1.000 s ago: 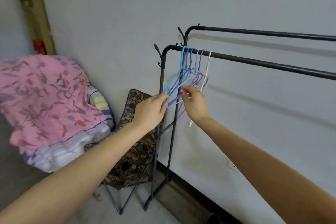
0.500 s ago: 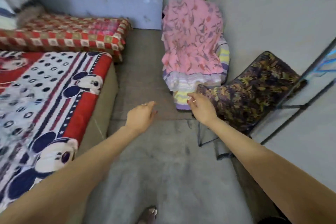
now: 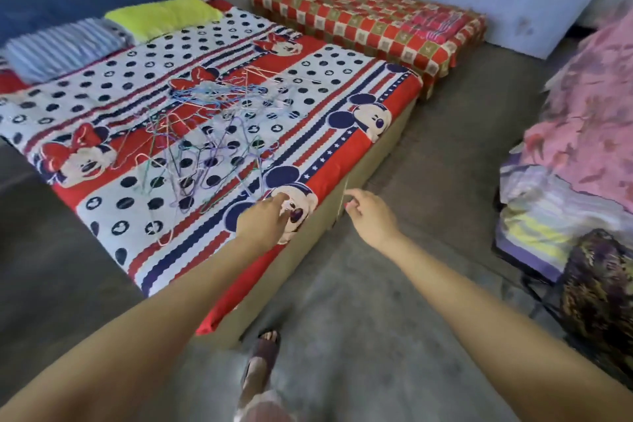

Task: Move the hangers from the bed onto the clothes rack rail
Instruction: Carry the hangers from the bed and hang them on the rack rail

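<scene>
On the bed (image 3: 342, 147), blurred tangled hangers (image 3: 205, 134), count unclear.

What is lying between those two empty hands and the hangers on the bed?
Nothing visible. The left hand reaches over the bed corner, the right hand beside its edge; only flat sheet separates them from the hangers.
</scene>
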